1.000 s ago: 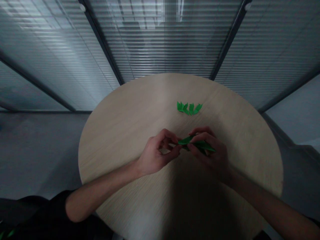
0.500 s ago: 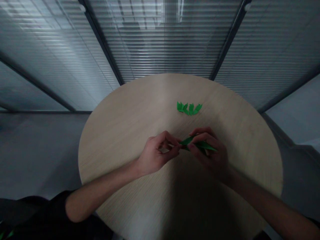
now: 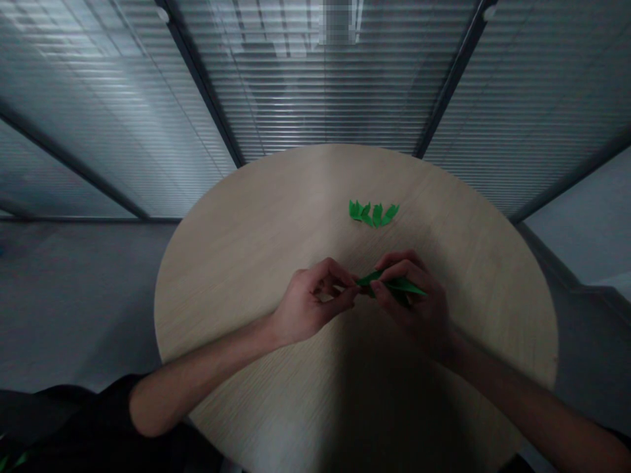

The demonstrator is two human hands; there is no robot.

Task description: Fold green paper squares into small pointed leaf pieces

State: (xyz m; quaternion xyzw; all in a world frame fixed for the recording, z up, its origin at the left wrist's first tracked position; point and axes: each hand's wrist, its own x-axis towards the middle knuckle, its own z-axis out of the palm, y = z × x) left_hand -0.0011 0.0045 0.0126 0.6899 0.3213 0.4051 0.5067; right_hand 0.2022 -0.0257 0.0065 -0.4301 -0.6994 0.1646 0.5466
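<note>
A folded piece of green paper [image 3: 406,286] is held up between my two hands over the middle of the table. My left hand [image 3: 311,303] pinches its left end between thumb and fingertips. Thumb and fingers of my right hand [image 3: 424,303] close around its middle, and a pointed green flap sticks out across that palm. Fingers hide part of the folds. Beyond my hands, several small folded green paper pieces [image 3: 377,215] lie side by side in a short row on the table.
The round light-wood table [image 3: 236,249] carries everything. Behind it stand glass partitions with blinds [image 3: 335,98] and dark frames. A dark shadow falls across the table's near part. Grey floor [image 3: 73,289] shows on the left.
My left fingertips have shifted very slightly right along the paper's end. My right hand and the row of green pieces stay where they were.
</note>
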